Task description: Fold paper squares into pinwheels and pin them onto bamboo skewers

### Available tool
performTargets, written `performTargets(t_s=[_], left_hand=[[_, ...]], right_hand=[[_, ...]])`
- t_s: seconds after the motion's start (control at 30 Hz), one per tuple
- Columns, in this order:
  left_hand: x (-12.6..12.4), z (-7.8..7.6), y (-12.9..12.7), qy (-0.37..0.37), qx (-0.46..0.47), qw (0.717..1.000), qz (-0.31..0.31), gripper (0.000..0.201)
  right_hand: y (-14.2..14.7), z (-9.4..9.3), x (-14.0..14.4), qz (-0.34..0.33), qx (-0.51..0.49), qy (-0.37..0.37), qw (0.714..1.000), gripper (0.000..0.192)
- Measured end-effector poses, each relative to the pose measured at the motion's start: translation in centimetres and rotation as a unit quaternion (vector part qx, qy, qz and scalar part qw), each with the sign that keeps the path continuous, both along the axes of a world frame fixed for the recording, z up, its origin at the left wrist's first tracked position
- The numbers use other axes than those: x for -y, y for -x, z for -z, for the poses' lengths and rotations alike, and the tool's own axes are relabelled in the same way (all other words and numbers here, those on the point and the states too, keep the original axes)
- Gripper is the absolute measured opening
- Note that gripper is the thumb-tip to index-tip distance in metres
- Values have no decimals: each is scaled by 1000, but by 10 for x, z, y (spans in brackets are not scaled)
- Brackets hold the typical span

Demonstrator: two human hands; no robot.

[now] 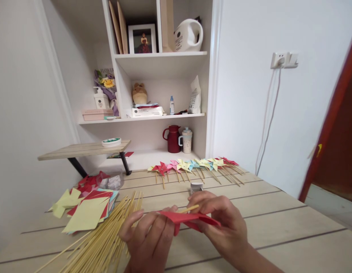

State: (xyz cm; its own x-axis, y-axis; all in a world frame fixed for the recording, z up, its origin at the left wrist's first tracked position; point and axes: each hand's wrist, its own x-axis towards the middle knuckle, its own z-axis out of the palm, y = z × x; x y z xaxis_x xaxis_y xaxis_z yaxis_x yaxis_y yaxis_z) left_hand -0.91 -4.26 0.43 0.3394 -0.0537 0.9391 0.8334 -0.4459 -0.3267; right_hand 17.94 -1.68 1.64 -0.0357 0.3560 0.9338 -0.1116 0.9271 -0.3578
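Note:
Both my hands hold a folded red paper pinwheel point(190, 220) just above the wooden table point(278, 227). My left hand point(149, 237) pinches its left edge. My right hand point(223, 223) grips the right side, and a thin wooden stick point(189, 209) pokes out between its fingers over the paper. A pile of bare wooden sticks point(107, 237) lies just left of my left hand. A row of finished coloured pinwheels on sticks point(197, 167) lies at the far side of the table.
Loose red, yellow and blue paper squares point(85, 208) sit at the left with a clear plastic bag point(112, 181). A small white box point(196, 186) stands beyond my hands. Shelves with a red jug point(173, 138) back the table. A red door point(332, 125) stands at the right.

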Motion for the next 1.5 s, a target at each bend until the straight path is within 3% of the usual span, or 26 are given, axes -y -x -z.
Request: performTargets(t_s=[0.17,0.3,0.57,0.83,1.1,1.33,1.5], left_hand=[[2,-4,0,16,-10,1000,-23,22],[4,-5,-4,15,7,1000,-25,21],[7,-7,-12,6,50,999,-19,21],[9,-7,-18,-6,62,998,-3,21],[8,-5,-17,9,50,999,-4,21],[4,-4,-18,17,60,998,-6,19],[-10,-8,-9,27,73,996,-45,23]], right_hand=[[0,0,1,59,19,3,998,38],[-3,-3,0,109,56,-59,991,23],[-5,-10,1,130,78,-93,984,14],[-8,-8,4,148,95,-100,979,29],[-13,-5,3,177,118,-120,970,31],[-23,-13,-5,217,168,-211,938,25],[-37,-16,-14,264,164,-223,924,25]])
